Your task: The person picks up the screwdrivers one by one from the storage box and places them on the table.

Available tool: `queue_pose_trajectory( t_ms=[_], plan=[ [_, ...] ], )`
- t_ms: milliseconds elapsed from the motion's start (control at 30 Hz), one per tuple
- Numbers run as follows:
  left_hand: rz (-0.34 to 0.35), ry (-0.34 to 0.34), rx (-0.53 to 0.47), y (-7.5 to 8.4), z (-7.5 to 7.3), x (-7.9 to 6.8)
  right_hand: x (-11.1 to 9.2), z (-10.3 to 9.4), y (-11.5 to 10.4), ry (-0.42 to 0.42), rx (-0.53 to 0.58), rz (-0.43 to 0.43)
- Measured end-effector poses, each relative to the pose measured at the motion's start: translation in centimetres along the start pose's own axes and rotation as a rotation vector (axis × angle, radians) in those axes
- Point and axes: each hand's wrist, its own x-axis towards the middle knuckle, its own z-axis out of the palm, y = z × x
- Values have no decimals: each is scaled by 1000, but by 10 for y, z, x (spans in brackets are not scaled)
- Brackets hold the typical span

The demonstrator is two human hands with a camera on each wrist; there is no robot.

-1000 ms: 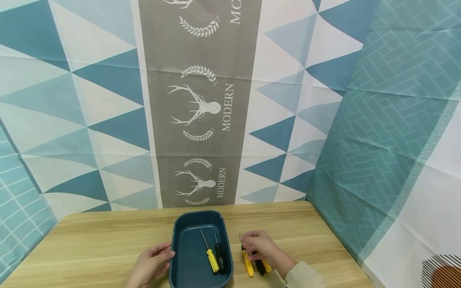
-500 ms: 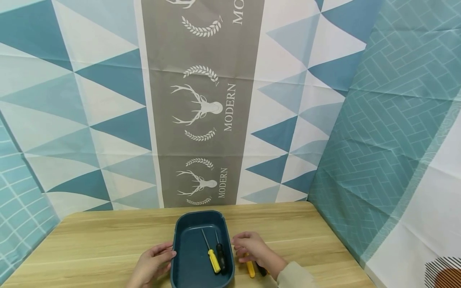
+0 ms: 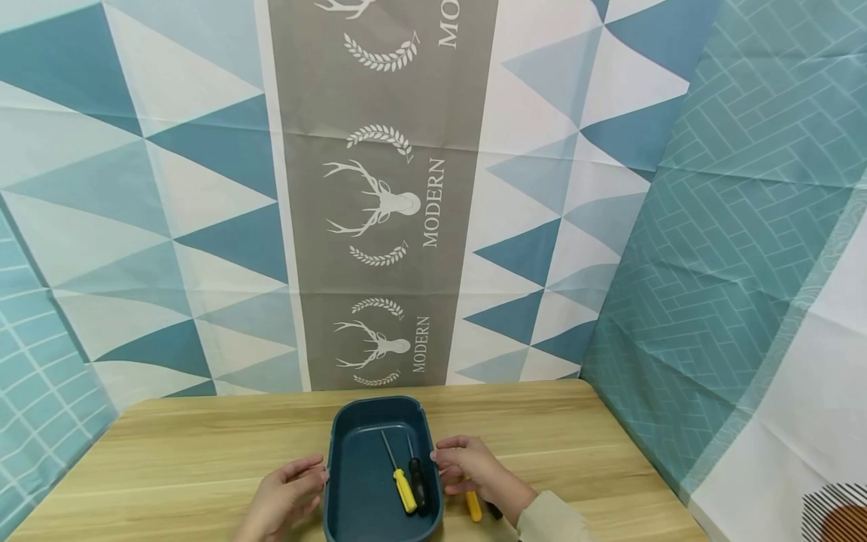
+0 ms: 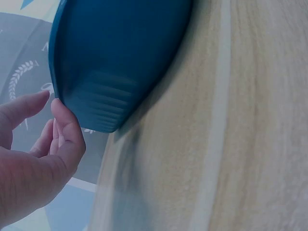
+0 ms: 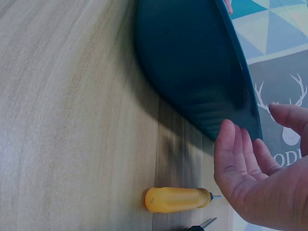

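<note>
A dark blue tray (image 3: 357, 485) is being supported by the wooden table (image 3: 190, 452), near the middle, with its near end being cut off by the lower edge of the head view. Inside it, toward its right wall, a yellow screwdriver (image 3: 405, 491) and a black screwdriver (image 3: 418, 485) are lying side by side, both shafts being pointed toward the far end. Along the left wall, the left hand (image 3: 287, 497) is being held half open, a small gap being left between thumb and bent forefinger at the rim; nothing is being gripped, and whether the wall is being touched cannot be told. Along the right wall, the right hand (image 3: 474, 468) is being kept wider open, its fingers nearly straight and its thumb well apart, with no hold being taken. If the tray were being lifted or pushed with more force on one side, it could be swung askew or tipped, and the loose screwdrivers could be sent rolling into a wall. With so little of the rim being enclosed by fingers, a slip is also being risked. Just outside the tray, by the right hand, an orange-handled tool (image 5: 177, 199) and a black-handled tool (image 5: 196, 228) are lying on the table, mostly being hidden in the head view; they could be knocked by the wrist or sleeve (image 3: 555, 519). Behind, a patterned cloth (image 3: 379, 263) is being hung.
</note>
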Motion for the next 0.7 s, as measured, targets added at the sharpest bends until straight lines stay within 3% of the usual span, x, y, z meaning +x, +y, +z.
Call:
queue_pose_trajectory(
  t_ms=[233, 700],
  plan=[
    [51, 53, -10, 7, 3, -3, 1, 4, 0, 1, 8, 7],
    [103, 61, 1, 21, 15, -9, -2, 7, -4, -9, 13, -2]
  ],
)
